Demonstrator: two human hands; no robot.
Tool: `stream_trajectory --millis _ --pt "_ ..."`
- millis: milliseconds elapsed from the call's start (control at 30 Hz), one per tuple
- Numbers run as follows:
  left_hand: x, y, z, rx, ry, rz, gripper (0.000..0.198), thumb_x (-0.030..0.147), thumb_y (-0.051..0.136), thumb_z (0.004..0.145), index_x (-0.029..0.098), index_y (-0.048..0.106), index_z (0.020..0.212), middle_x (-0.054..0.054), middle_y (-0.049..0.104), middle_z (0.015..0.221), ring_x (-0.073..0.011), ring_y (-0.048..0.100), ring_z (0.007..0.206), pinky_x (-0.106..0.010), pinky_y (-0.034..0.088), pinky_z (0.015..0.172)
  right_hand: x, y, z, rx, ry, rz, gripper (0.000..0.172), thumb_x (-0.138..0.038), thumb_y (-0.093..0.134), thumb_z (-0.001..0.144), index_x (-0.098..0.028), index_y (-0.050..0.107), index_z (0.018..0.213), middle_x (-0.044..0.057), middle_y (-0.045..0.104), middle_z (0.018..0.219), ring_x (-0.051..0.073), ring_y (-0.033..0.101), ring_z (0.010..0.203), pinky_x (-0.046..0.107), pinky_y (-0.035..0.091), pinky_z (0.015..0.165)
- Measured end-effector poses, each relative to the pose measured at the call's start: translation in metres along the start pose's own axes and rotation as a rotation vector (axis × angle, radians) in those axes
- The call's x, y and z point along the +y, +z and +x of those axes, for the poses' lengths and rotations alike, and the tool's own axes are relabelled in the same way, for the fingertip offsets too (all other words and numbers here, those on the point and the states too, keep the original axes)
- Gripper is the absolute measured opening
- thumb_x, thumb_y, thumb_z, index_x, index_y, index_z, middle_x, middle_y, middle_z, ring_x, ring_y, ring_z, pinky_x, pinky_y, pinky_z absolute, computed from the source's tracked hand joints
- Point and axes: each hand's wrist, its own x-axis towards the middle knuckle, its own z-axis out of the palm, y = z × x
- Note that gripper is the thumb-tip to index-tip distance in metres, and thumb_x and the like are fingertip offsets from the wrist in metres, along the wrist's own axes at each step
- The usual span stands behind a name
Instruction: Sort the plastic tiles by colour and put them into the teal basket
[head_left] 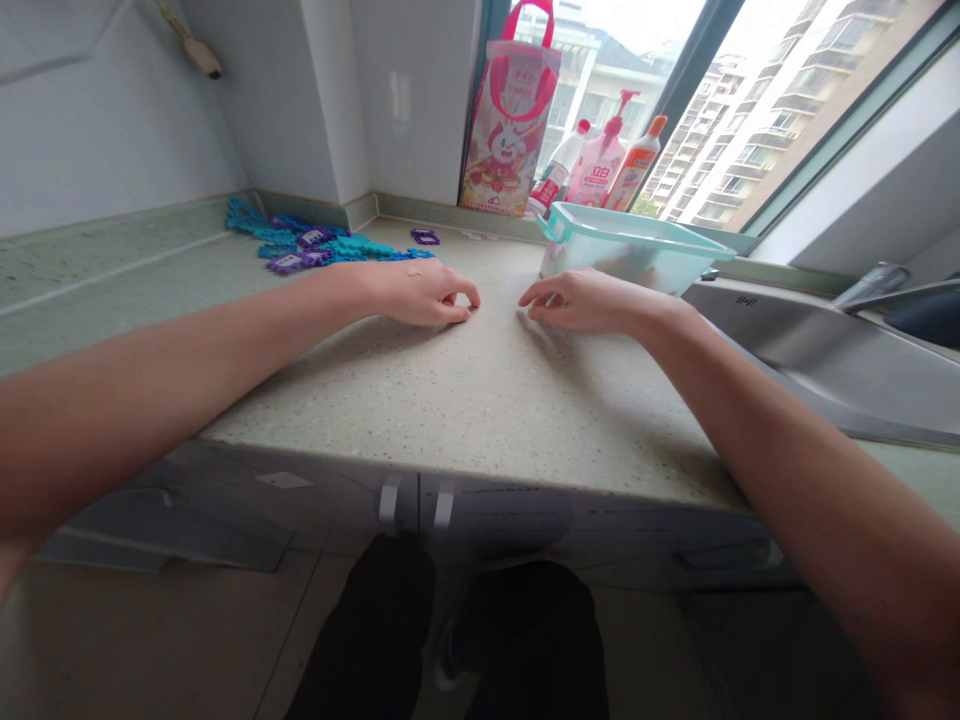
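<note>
Over the speckled counter (450,400), my left hand (420,292) bends inward with its thumb and forefinger apart and nothing between them. Facing it across a gap is my right hand (574,300), its fingers loosely curved and apart, also holding nothing. Behind my left hand lies a loose heap of blue notched plastic pieces (364,247) with purple ones (300,260) among them; my forearm and hand hide part of its front. A single purple frame-shaped piece (425,237) lies apart, to the right of the heap. Just beyond my right hand stands a translucent mint-green tub (622,240), its contents only dimly visible.
By the window stand a printed bag with pink handles (506,140), a clear red-capped bottle (559,165), a pink pump bottle (598,165) and an orange-capped bottle (637,165). At right is a steel sink (810,370) with a faucet (874,285). Cabinet doors (487,510) sit below the counter edge.
</note>
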Motion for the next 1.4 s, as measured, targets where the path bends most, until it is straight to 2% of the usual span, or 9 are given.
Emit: stream_trajectory --millis 400,700,867,967,1067,1133,1233,1300,1400 --pt "0.015 -0.001 -0.005 -0.006 0.020 0.008 0.055 0.058 0.056 0.104 0.032 0.072 0.149 -0.007 0.081 0.102 -0.0255 0.070 0.094 -0.034 0.047 0.086 -0.002 -0.001 -0.001 -0.029 -0.021 -0.049 0.044 -0.051 0.067 0.100 -0.030 0.084 0.134 0.006 0.087 0.110 0.028 0.081 0.098 0.039 0.059 0.088" --pt "0.009 0.000 -0.002 -0.008 0.044 -0.052 0.058 0.060 0.057 0.104 0.029 0.073 0.150 -0.008 0.081 0.108 -0.0261 0.071 0.097 -0.034 0.047 0.086 -0.001 0.000 -0.001 -0.007 -0.019 -0.022 0.042 -0.052 0.069 0.100 -0.030 0.085 0.132 0.006 0.087 0.108 0.028 0.081 0.100 0.040 0.059 0.090" --pt "0.003 0.002 0.000 0.025 0.062 -0.081 0.055 0.058 0.059 0.103 0.028 0.077 0.145 -0.008 0.080 0.099 -0.0243 0.072 0.090 -0.033 0.047 0.080 -0.004 0.000 -0.001 0.002 -0.036 0.018 0.039 -0.047 0.069 0.099 -0.028 0.086 0.127 0.007 0.087 0.109 0.029 0.081 0.099 0.042 0.059 0.092" --pt "-0.002 0.006 0.001 0.061 0.079 -0.108 0.052 0.057 0.060 0.102 0.029 0.080 0.141 -0.007 0.080 0.095 -0.0237 0.072 0.089 -0.035 0.048 0.079 -0.008 0.004 0.000 0.091 -0.060 0.051 0.035 -0.042 0.066 0.099 -0.027 0.087 0.122 0.007 0.086 0.107 0.028 0.080 0.098 0.042 0.060 0.093" --pt "-0.004 0.011 0.002 0.177 0.106 -0.136 0.047 0.052 0.059 0.102 0.026 0.085 0.132 -0.008 0.081 0.099 -0.0232 0.071 0.089 -0.038 0.051 0.084 -0.012 0.005 0.001 0.280 -0.068 0.078 0.036 -0.041 0.064 0.100 -0.025 0.086 0.124 0.009 0.084 0.117 0.029 0.079 0.105 0.044 0.060 0.097" --pt "-0.004 0.012 0.001 0.275 0.135 -0.131 0.047 0.049 0.057 0.104 0.022 0.085 0.130 -0.011 0.080 0.112 -0.0232 0.069 0.095 -0.042 0.051 0.092 -0.011 0.004 0.000 0.393 -0.061 0.067 0.041 -0.042 0.065 0.100 -0.026 0.082 0.133 0.011 0.080 0.132 0.032 0.077 0.112 0.046 0.060 0.100" --pt "-0.005 0.012 -0.001 0.370 0.158 -0.083 0.049 0.046 0.055 0.108 0.016 0.079 0.138 -0.016 0.072 0.138 -0.0269 0.063 0.121 -0.044 0.047 0.110 -0.004 -0.003 -0.003 0.512 -0.015 0.007 0.053 -0.043 0.062 0.101 -0.031 0.071 0.152 0.011 0.070 0.153 0.036 0.073 0.125 0.050 0.060 0.102" --pt "-0.008 0.011 -0.001 0.401 0.131 -0.052 0.053 0.047 0.056 0.108 0.014 0.071 0.147 -0.018 0.063 0.153 -0.0290 0.055 0.138 -0.044 0.039 0.122 0.002 -0.008 -0.005 0.583 0.020 -0.034 0.061 -0.043 0.059 0.101 -0.032 0.062 0.162 0.010 0.063 0.163 0.038 0.070 0.130 0.053 0.059 0.103" --pt "-0.013 0.011 -0.001 0.421 0.031 -0.017 0.064 0.055 0.056 0.108 0.020 0.055 0.161 -0.013 0.050 0.171 -0.0306 0.044 0.149 -0.045 0.032 0.126 0.011 -0.014 -0.009 0.621 0.036 -0.121 0.075 -0.044 0.064 0.098 -0.034 0.050 0.171 0.011 0.055 0.171 0.045 0.064 0.138 0.059 0.056 0.109"
